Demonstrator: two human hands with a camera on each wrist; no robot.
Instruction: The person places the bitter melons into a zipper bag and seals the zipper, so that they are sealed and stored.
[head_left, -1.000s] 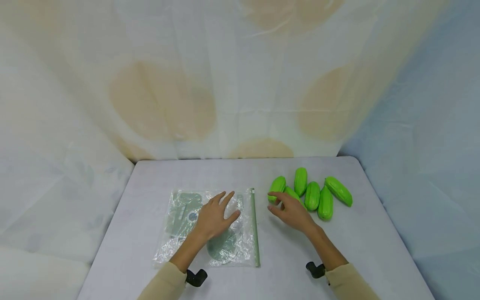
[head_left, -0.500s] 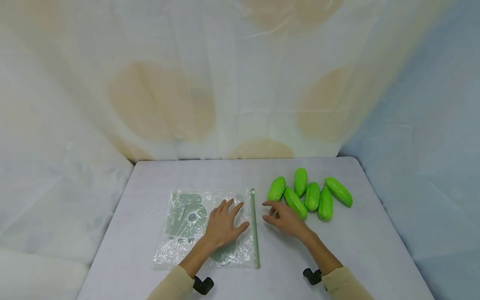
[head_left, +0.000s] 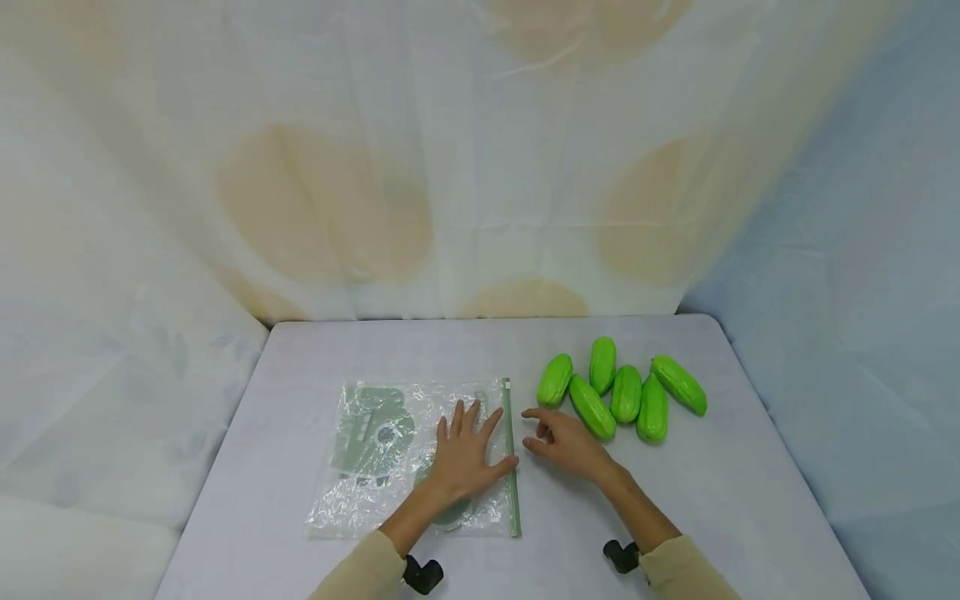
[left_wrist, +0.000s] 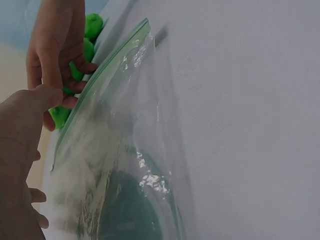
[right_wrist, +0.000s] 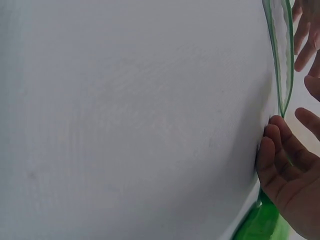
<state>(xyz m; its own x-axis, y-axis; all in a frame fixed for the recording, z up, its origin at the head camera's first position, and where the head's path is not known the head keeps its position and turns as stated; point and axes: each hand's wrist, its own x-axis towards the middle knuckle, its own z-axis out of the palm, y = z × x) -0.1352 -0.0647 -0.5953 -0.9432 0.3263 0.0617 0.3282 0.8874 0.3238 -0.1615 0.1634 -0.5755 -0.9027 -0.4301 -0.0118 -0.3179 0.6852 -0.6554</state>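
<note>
A clear plastic zip bag point(head_left: 360, 508) with green print lies flat on the table, its green zip strip point(head_left: 515, 508) along the right side. Over its right part my left hand point(head_left: 459, 465) is spread, the thumb reaching the strip. Just right of the strip is my right hand point(head_left: 570, 446), its fingers loosely bent with nothing held. In the right wrist view, two green edges of the bag mouth point(right_wrist: 274, 35) stand apart, and the right fingers point(right_wrist: 267, 155) are close to their lower end. Whether either hand touches the bag is hard to tell.
Several glossy green cucumber-like vegetables point(head_left: 626, 393) lie together at the back right of the white table point(head_left: 585, 554), beyond the right hand. Pale cloth sheets point(head_left: 480, 208) hang behind the table and at both sides. Each wrist carries a black camera mount point(head_left: 423, 575).
My left hand has moved right across the bag toward the zip strip. My right hand has drawn back slightly left and nearer, away from the green vegetables.
</note>
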